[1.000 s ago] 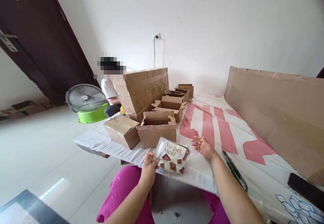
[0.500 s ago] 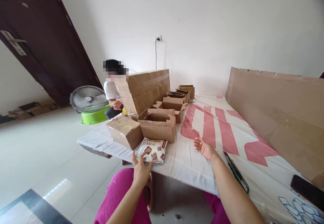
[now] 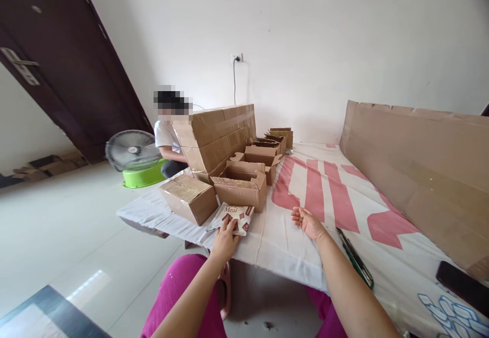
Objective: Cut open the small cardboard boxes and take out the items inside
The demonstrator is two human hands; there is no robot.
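My left hand is closed on the near edge of a white "Meal" pouch printed with brown squares, its fingers over the top face. The pouch lies at the front of the table against an open cardboard box. To its left is a closed cardboard box. My right hand rests on the cloth with its fingers loosely apart, holding nothing. A green-and-black cutter-like tool lies right of my right forearm.
More open boxes run in a row toward the wall, beside stacked taped cartons. A cardboard panel stands on the right, near a phone. Behind the cartons a person crouches near a fan.
My left hand has moved forward from the pouch's near edge onto it, and the pouch has shifted slightly toward the boxes. My right hand stays put. The other person's arm has lowered.
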